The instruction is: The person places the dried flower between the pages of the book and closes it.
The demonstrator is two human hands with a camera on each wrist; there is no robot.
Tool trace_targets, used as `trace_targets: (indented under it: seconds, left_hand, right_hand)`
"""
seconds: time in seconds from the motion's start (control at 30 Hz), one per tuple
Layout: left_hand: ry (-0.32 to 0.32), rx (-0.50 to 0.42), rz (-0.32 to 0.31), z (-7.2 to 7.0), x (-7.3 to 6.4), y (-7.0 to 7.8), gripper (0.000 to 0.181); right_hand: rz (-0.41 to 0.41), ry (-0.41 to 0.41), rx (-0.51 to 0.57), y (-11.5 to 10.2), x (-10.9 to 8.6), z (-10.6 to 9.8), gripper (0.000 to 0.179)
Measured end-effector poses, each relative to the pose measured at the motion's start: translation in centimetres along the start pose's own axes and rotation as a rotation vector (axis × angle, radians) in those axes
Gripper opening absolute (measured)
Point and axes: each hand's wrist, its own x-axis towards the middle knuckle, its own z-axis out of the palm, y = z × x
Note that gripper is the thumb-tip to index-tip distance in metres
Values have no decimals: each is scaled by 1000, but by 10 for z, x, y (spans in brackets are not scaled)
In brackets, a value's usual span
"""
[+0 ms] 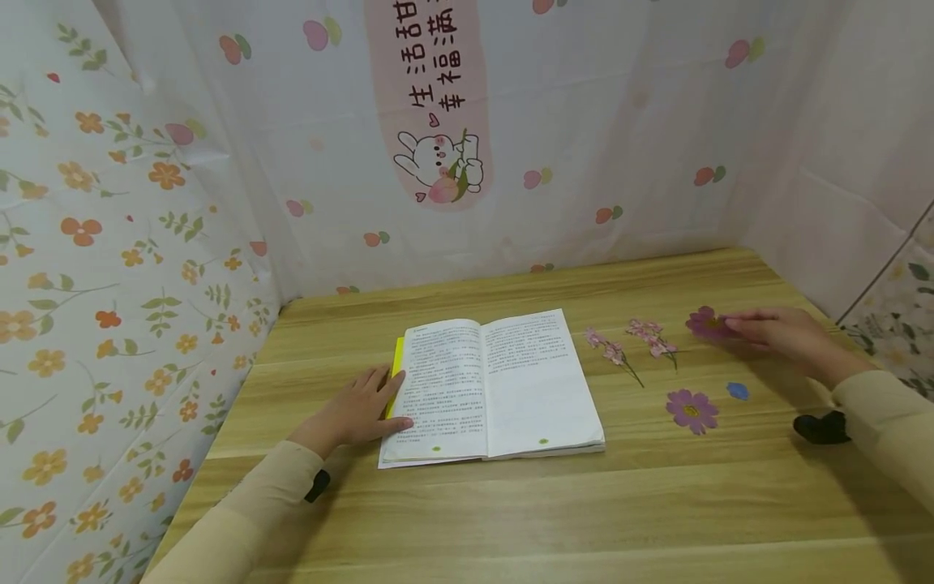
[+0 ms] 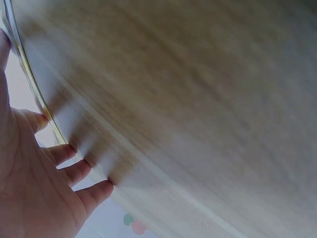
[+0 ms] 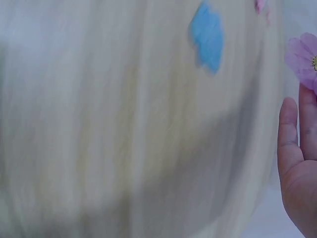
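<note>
Wood-grain table [image 1: 511,519] under open book [image 1: 543,397], fruit-print curtain [image 1: 576,105] behind it, floral curtain [image 1: 139,268] left of it, left hand [image 1: 361,411], fingers spread, against its edge, right hand [image 1: 784,334] rightward, pinching purple flower [image 1: 702,324].

Wood-grain table [image 1: 511,519]: open book [image 1: 536,397], two pink sprigs [image 1: 647,328], purple flower [image 1: 691,411] (yellow centre), blue piece [image 1: 738,391] near it.

- Bare tabletop [image 1: 511,527] gives passage in front of the book [image 1: 540,405] and, more narrowly, behind it.
- The left hand [image 1: 362,407] blocks the book's left edge.
- Pink sprigs [image 1: 611,351] lie between book and right hand [image 1: 777,331].
- Nearer: a flower [image 1: 691,411], a blue petal [image 1: 738,391].
</note>
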Motion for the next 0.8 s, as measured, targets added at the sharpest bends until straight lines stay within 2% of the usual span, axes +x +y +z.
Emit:
trace_targets:
  seconds: [0.17, 0.27, 0.4, 0.57, 0.8]
  left_hand:
    - [-8, 5, -4, 2, -1, -2, 89]
    - [-5, 1, -8, 3, -1, -2, 89]
    - [3, 1, -4, 3, -1, -2, 89]
    - [12, 22, 3, 3, 1, -1, 88]
    - [5, 22, -11, 1, 1, 0, 87]
  right_hand:
    - [-32, -24, 211, -19, 4, 16, 12]
    - [-33, -55, 342, -34, 6, 31, 16]
    - [-24, -123, 457, -56, 5, 61, 18]
    - [0, -185, 482, -81, 6, 101, 16]
    - [15, -271, 456, -104, 15, 158, 11]
